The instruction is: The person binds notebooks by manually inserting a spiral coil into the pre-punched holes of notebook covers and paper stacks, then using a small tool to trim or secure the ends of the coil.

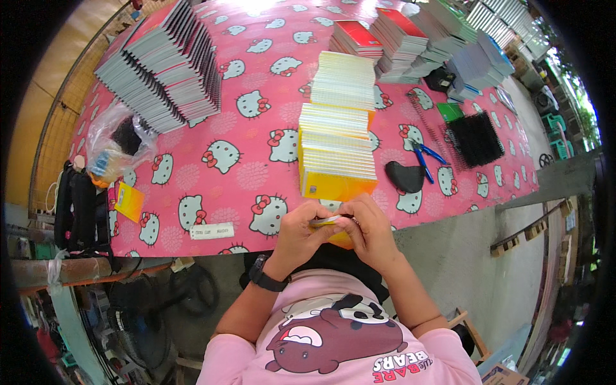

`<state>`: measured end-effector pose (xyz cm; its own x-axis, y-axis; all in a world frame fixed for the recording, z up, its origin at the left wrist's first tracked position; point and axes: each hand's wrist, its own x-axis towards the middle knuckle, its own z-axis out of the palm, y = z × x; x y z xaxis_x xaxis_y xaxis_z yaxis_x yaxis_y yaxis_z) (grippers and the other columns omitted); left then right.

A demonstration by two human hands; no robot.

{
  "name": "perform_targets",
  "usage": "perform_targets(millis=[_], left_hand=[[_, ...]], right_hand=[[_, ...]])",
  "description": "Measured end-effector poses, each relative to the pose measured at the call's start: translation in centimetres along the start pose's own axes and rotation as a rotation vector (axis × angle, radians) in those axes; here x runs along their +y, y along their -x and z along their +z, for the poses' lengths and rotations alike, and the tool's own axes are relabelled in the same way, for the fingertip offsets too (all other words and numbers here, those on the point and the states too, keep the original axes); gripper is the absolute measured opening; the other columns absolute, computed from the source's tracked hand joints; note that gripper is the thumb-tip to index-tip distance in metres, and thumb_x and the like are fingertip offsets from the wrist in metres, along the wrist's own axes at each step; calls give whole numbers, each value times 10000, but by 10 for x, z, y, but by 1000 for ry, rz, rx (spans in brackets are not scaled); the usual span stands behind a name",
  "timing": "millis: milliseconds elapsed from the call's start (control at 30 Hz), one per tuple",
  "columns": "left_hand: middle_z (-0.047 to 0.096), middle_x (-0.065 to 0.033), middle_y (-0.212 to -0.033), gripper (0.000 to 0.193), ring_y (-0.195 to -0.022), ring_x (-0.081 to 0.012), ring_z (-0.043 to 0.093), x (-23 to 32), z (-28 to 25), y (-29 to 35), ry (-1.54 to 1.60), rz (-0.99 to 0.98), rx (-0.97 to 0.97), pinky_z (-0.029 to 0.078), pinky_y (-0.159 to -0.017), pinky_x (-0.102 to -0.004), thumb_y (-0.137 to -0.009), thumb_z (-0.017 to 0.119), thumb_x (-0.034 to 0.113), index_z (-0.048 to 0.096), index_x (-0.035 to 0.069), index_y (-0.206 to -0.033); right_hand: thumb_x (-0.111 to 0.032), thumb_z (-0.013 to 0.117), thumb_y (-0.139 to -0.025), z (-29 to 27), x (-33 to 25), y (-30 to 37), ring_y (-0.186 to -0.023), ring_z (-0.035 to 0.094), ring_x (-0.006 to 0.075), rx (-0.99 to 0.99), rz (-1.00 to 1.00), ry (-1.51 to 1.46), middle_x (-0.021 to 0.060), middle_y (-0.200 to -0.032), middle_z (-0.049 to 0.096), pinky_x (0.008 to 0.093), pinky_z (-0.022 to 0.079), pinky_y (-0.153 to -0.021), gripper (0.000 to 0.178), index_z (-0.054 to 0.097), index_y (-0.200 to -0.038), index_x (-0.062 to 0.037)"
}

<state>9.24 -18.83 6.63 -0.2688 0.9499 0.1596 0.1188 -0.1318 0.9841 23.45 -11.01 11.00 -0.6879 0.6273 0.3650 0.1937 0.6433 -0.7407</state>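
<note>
Yellow booklet point(341, 240), mostly hidden by the grip, held at the near edge of the surface point(247, 183); left hand point(300, 228) and right hand point(372, 230) both curled nearly closed, pinching it between thumbs and fingers. Just beyond, a long row of yellow booklets point(337, 142), no coils made out on them, with blue-handled pliers point(421, 153) and a heap of loose black coils point(476, 140) to the right. Work judged partway: black-coiled notebook stacks point(173, 70) at far left look finished, yellow row seemingly left to do, held booklet's own binding impossible to tell.
</note>
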Motion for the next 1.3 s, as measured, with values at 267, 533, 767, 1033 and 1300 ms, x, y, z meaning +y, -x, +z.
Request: perform_targets(millis=[267,533,767,1033,1300], left_hand=[[576,-26,-805,171,-723,-90,552,-19,-27,5,139,-7,328,468,-631,-235,-815,675,64,536,30,-909],[525,-141,-1133,453,-1015,-235,554,-65,-156,21,263,-194,909,490,-813,-357,-854,647,194,400,7,-1184],[260,-238,-1419,857,-1312,-395,238,-20,-113,5,-1101,150,839,195,-1064,-515,-681,767,256,310,-2,-1359],[560,-79,-1090,522,-1026,-170,534,-53,-32,-4,-110,-37,65,425,-889,-291,-739,706,47,458,19,-1197],[519,-147,-1143,532,-1127,-247,471,-36,1,2,-328,123,316,318,-1007,-384,-774,643,37,422,13,-1257]], right_hand=[[-158,638,-798,4,-9,-12,-985,500,352,43,-59,32,158,-1055,555,435,389,-853,329,551,-1085,-24],[-116,700,-701,-11,59,-17,-1007,492,290,130,-121,470,69,-1098,570,421,360,-880,423,566,-1102,-83],[-52,684,-659,-3,79,-20,-874,522,268,281,-100,444,57,-877,584,417,385,-817,284,606,-930,-82],[-36,684,-730,5,43,0,-739,552,221,164,-46,-80,79,-812,572,325,461,-651,200,598,-911,-37],[-108,605,-864,51,55,7,-737,539,100,381,360,-622,24,-824,538,245,455,-634,225,548,-1073,-45]])
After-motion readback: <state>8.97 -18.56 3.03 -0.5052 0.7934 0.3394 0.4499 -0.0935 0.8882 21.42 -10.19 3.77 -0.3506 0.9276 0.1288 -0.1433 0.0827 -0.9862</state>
